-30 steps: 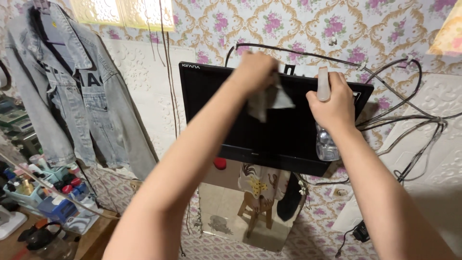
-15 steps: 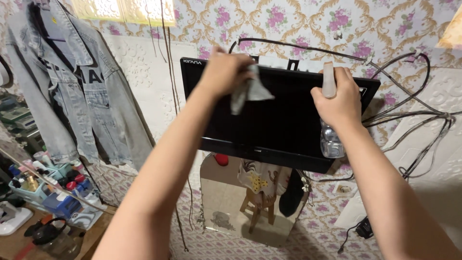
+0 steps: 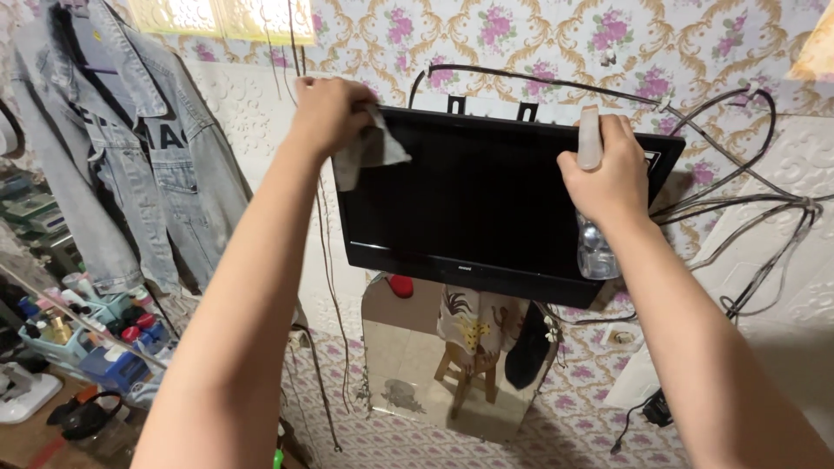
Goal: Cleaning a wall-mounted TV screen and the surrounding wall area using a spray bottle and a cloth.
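Your left hand [image 3: 328,111] clamps a crumpled grey cloth [image 3: 369,149] against the upper left corner of the black flat wall-mounted screen [image 3: 495,195], centre frame. Your right hand [image 3: 608,178] grips a clear plastic spray bottle [image 3: 594,243] at the screen's right edge.

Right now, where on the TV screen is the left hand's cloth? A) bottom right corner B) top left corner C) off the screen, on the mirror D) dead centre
B: the left hand presses the grey cloth against the top left corner of the black screen, while the right hand holds a spray bottle at the right side.
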